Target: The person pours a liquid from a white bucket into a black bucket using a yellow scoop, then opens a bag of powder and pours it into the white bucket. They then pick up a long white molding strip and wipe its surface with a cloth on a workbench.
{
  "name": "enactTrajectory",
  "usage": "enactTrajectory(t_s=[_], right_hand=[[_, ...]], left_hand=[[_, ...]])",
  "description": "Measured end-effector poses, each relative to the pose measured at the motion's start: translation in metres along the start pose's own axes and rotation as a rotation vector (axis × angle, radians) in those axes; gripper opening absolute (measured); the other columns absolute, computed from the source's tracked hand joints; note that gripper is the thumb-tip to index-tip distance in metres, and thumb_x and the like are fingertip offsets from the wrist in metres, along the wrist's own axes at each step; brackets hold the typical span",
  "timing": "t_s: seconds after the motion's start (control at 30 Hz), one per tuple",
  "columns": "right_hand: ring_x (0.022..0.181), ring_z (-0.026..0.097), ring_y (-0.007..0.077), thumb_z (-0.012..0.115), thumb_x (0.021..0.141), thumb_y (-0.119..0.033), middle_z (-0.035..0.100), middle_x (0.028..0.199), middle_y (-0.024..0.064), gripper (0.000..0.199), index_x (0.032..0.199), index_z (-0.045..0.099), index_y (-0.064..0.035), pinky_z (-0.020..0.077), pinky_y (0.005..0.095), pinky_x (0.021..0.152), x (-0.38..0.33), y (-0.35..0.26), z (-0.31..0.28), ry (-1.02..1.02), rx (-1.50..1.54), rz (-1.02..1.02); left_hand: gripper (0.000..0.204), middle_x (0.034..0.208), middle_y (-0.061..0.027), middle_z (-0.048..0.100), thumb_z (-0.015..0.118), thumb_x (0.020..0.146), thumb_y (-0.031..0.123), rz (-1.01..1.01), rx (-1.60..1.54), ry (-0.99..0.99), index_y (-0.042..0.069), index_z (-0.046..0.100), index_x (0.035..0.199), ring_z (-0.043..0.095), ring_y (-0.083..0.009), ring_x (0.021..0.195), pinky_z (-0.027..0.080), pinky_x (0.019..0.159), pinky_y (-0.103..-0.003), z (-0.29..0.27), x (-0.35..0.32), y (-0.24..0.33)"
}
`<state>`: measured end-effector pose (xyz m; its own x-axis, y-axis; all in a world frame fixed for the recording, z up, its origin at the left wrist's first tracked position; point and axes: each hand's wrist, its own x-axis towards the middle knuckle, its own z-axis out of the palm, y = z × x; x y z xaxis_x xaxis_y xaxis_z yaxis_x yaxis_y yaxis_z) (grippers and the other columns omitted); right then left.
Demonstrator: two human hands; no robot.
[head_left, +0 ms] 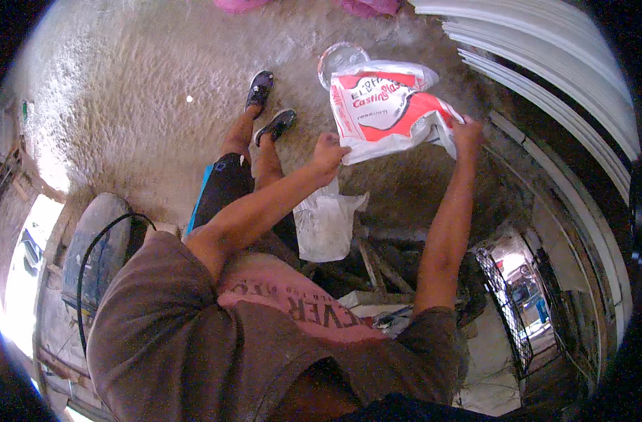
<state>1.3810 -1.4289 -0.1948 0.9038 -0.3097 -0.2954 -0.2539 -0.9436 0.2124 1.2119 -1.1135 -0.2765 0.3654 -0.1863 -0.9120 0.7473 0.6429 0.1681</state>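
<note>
Between my two hands hangs a plaster sack (387, 105), white with red bands, tilted and creased. My left hand (329, 156) is closed on its lower left corner. At the right end, the sack's gathered edge is gripped by my right hand (467, 137). The far side of the sack overlaps a round bucket (343, 50) on the floor, with a pale rim and greyish inside. Whether anything is in the sack cannot be seen. Below my left hand, close to my legs, is a second, plain white sack (326, 228).
Long white sheets or strips (546, 70) are stacked along the right. Pink bundles (370, 5) lie at the far edge. Wooden pieces (377, 267) stand beside the plain sack. A grey rounded object (96, 239) is at the left, and a metal mesh (503, 309) at lower right.
</note>
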Motion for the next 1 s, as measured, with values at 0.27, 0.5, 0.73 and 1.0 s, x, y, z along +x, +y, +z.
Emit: enactTrajectory(t_s=[0.27, 0.5, 0.73, 1.0], right_hand=[[0.087, 0.066, 0.0342, 0.071, 0.072, -0.033, 0.068, 0.095, 0.0207, 0.046, 0.106, 0.067, -0.0024, 0.0502, 0.0396, 0.08, 0.007, -0.012, 0.004, 0.079, 0.101, 0.084], [0.108, 0.057, 0.04, 0.065, 0.077, -0.038, 0.06, 0.117, 0.0232, 0.052, 0.115, 0.062, -0.0024, 0.0466, 0.0448, 0.091, -0.001, -0.007, -0.004, -0.1, 0.212, 0.185], [0.09, 0.066, 0.0364, 0.072, 0.071, -0.034, 0.068, 0.096, 0.0215, 0.046, 0.106, 0.068, -0.0043, 0.0511, 0.0418, 0.076, -0.011, -0.018, 0.009, 0.058, 0.084, 0.115], [0.088, 0.066, 0.0357, 0.072, 0.072, -0.033, 0.068, 0.092, 0.0198, 0.044, 0.107, 0.067, -0.007, 0.0514, 0.0412, 0.075, -0.034, -0.052, -0.022, -0.066, 0.212, 0.198]], left_hand=[[0.054, 0.089, -0.0105, 0.059, 0.066, 0.076, -0.005, -0.035, 0.145, -0.033, 0.01, 0.037, 0.119, 0.058, -0.0197, 0.074, 0.049, 0.06, -0.036, 0.007, -0.019, 0.019], [0.068, 0.091, -0.0066, 0.063, 0.069, 0.076, 0.001, -0.102, 0.089, -0.128, 0.012, 0.034, 0.133, 0.057, -0.0165, 0.069, 0.046, 0.056, -0.03, -0.002, -0.029, -0.006], [0.07, 0.095, -0.0067, 0.062, 0.067, 0.077, 0.001, -0.148, 0.046, -0.151, 0.013, 0.031, 0.136, 0.056, -0.0156, 0.068, 0.043, 0.049, -0.03, -0.007, -0.019, -0.013], [0.069, 0.107, -0.0111, 0.06, 0.063, 0.078, -0.001, -0.195, 0.075, -0.223, 0.013, 0.029, 0.136, 0.06, -0.0226, 0.077, 0.054, 0.058, -0.038, -0.038, 0.026, -0.054]])
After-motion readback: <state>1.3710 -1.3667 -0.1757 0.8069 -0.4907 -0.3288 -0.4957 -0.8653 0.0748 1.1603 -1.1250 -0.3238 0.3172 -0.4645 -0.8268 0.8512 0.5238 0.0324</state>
